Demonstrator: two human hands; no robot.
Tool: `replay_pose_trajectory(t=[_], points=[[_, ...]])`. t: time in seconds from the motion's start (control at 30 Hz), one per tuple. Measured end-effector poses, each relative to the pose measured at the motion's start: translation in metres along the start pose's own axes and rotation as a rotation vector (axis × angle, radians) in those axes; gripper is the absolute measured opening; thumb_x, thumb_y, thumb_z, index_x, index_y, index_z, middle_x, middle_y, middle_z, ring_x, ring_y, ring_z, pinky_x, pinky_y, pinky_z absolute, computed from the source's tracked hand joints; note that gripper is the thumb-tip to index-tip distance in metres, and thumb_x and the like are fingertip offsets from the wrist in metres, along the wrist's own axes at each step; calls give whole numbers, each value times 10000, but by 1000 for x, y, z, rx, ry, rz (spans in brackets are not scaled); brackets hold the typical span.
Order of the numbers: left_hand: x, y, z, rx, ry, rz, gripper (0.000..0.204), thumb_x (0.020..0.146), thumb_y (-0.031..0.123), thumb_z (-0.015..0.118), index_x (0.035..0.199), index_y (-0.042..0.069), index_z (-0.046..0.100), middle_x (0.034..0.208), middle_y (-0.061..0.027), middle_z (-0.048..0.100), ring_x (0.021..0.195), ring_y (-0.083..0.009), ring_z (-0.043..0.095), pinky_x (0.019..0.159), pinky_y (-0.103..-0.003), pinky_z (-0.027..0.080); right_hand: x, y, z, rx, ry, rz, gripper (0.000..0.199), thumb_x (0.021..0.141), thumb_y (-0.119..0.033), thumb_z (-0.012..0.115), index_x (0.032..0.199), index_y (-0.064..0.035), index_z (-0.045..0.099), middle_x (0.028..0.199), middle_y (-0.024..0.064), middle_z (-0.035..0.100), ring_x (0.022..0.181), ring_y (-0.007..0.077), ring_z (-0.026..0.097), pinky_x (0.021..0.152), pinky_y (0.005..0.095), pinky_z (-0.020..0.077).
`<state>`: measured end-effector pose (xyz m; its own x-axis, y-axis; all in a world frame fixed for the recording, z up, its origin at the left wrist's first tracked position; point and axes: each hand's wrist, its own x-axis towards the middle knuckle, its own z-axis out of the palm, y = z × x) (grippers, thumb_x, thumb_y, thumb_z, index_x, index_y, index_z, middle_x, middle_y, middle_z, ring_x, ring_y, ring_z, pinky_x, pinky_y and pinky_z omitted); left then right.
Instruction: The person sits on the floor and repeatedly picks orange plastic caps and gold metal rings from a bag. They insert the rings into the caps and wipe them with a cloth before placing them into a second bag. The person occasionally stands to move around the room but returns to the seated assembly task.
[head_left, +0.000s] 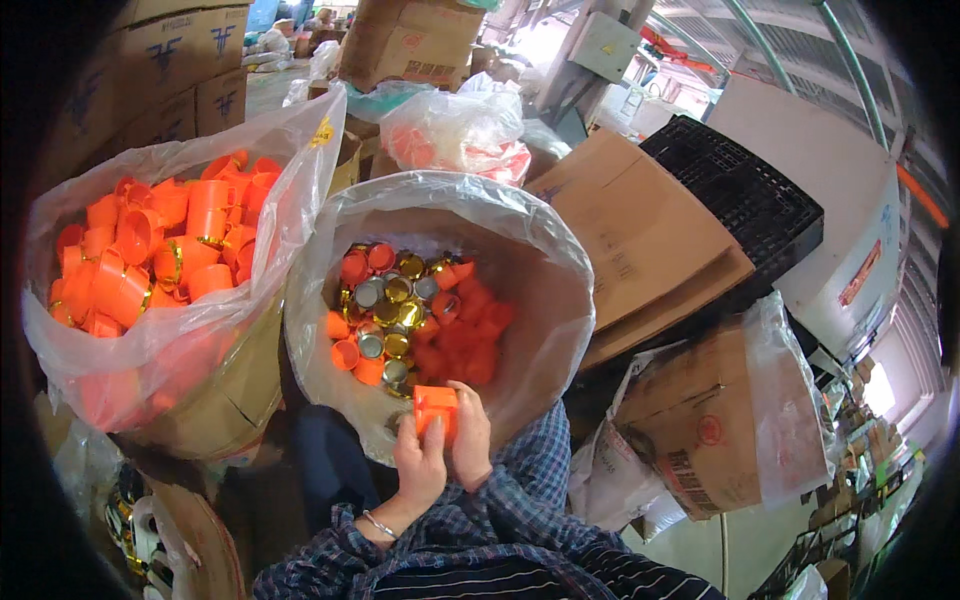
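Both my hands are closed around an orange plastic cap [436, 400], over the near rim of a carton lined with clear plastic [545, 250]. My left hand [420, 468], with a bracelet at the wrist, grips it from below and the left. On the cap's right side lie the fingers of my right hand [471, 438]. Inside the lined carton, loose orange caps [368, 371] mix with shiny gold and silver ring-like metal pieces [398, 289]. Part of that heap, on the right, shows through a film of plastic.
To the left, another plastic-lined carton [225, 400] brims with orange caps [140, 237], some with gold bands. Flattened cardboard [640, 230] leans on a black plastic pallet [735, 180] at the right. A tilted carton [715, 420] stands nearer. Stacked boxes [150, 80] rise at the far left.
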<state>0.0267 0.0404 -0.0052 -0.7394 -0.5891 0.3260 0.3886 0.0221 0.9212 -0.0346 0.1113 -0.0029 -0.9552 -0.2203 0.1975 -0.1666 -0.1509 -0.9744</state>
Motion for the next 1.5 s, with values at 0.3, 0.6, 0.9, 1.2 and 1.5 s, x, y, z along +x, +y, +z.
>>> replay_pose_trajectory(t=[0.3, 0.6, 0.9, 1.2, 1.5], points=[[21, -31, -19, -504, -40, -592, 244, 1007, 183, 554, 1170, 11, 614, 1071, -51, 634, 950, -138, 597, 857, -294, 497, -2, 43, -6, -293, -27, -87, 336, 987, -203, 563, 1244, 14, 561, 1168, 115, 601, 1078, 214, 582, 975, 318, 447], [9, 26, -35, 57, -486, -171, 611, 713, 187, 884, 1175, 28, 517, 1061, -68, 603, 1005, -144, 586, 896, -333, 509, 14, -15, -36, -247, -376, 37, 415, 1070, -318, 407, 1123, 27, 632, 983, 63, 674, 898, 167, 641, 835, 322, 514], [28, 50, -25, 138, -362, 31, 555, 686, 201, 872, 1077, 39, 514, 979, -115, 627, 912, -211, 634, 819, -354, 525, 26, -53, -13, 74, -255, 173, 511, 1080, -357, 358, 965, 27, 675, 911, 39, 667, 866, 133, 600, 837, 295, 485], [29, 5, -24, 129, -297, -5, 727, 743, 98, 851, 1304, 10, 395, 1198, -102, 564, 1091, -163, 594, 946, -317, 491, 15, -39, -1, 309, -83, 267, 489, 1077, -419, 361, 1285, -17, 545, 1210, 62, 587, 1101, 163, 569, 1001, 310, 440], [26, 6, -10, -183, -172, -220, 357, 1061, 331, 489, 1122, 0, 606, 985, -20, 633, 955, -82, 566, 854, -253, 467, 5, 1, -1, -97, 15, -254, 319, 1019, -176, 460, 1278, -3, 529, 1198, 113, 560, 1108, 190, 545, 985, 315, 429]])
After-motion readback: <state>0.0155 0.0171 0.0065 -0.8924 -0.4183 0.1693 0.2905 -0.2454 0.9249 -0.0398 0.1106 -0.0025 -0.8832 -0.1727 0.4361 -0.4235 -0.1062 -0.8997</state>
